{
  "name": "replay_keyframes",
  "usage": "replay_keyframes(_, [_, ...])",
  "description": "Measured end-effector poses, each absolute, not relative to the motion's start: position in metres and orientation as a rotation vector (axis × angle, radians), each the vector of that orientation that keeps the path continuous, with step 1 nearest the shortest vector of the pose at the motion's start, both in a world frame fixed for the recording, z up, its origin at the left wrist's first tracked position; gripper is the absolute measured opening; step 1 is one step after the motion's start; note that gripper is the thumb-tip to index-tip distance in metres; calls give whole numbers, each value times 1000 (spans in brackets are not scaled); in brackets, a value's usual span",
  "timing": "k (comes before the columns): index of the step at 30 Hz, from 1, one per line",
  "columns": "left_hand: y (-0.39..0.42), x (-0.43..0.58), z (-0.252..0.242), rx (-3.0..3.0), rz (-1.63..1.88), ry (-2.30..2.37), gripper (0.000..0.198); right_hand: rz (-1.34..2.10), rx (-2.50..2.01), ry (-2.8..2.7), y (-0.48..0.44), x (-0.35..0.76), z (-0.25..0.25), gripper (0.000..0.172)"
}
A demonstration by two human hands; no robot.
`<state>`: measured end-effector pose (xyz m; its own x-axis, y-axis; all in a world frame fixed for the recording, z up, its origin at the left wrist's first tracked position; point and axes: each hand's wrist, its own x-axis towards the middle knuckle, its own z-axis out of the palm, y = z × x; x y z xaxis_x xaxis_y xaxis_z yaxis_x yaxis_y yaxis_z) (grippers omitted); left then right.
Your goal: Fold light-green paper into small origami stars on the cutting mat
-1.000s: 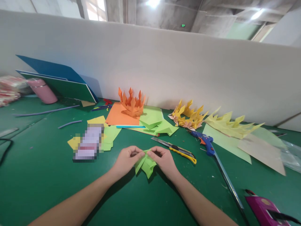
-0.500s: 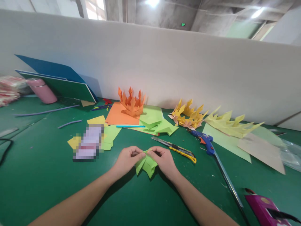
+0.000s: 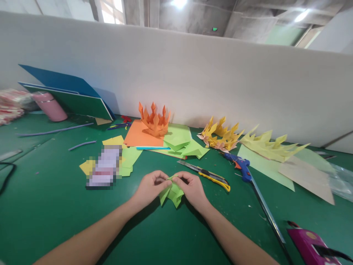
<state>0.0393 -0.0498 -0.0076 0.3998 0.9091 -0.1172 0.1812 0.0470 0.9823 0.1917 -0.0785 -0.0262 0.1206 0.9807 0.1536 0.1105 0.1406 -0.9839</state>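
Observation:
Between both hands is a small piece of folded green paper (image 3: pixel 173 195), its pointed flaps hanging toward me. My left hand (image 3: pixel 151 186) pinches its top edge from the left, thumb on the near side. From the right, my right hand (image 3: pixel 191 187) pinches the same edge, so the two thumbs nearly meet. The fingertips behind the paper are partly hidden. Just beyond my right hand lies a yellow utility knife (image 3: pixel 212 176) with its blade out. More green paper sheets (image 3: pixel 179 138) lie farther back, next to an orange folded-paper crown (image 3: pixel 156 123).
A yellow paper crown (image 3: pixel 219 134) and a pale yellow one (image 3: pixel 273 145) stand by the white partition. To the right are a blue glue gun (image 3: pixel 242 165) with a glue stick and a magenta device (image 3: pixel 311 243). At left are a blurred phone-like object (image 3: pixel 103 167) and a pink bottle (image 3: pixel 51 106).
Both hands stay in nearly the same place, still pinching the green paper. Its lower flaps have shifted very slightly; everything else on the table is unmoved.

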Motion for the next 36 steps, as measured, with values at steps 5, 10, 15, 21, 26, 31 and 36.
replay_keyframes(5, [-51,40,-8,1462,760,1063,27,924,-1242,-1258,-79,191,-27,16])
replay_keyframes(10, [-51,41,-5,1447,749,1078,25,913,-1239,-1238,-79,190,-26,16])
replay_keyframes(15, [-51,40,-3,1460,705,1056,17,969,-1197,-1273,-79,192,-23,17])
replay_keyframes(21, [-52,38,-8,1574,727,1129,15,691,-1186,-1513,-80,192,-19,10])
replay_keyframes(26, [-51,38,-12,1564,754,1120,14,487,-1128,-1633,-81,193,-20,12])
replay_keyframes(31, [-50,40,-9,1446,736,1075,17,407,-1056,-1654,-82,195,-20,17])
replay_keyframes(36, [-51,41,-7,1413,730,1074,14,441,-1067,-1718,-81,196,-20,11])
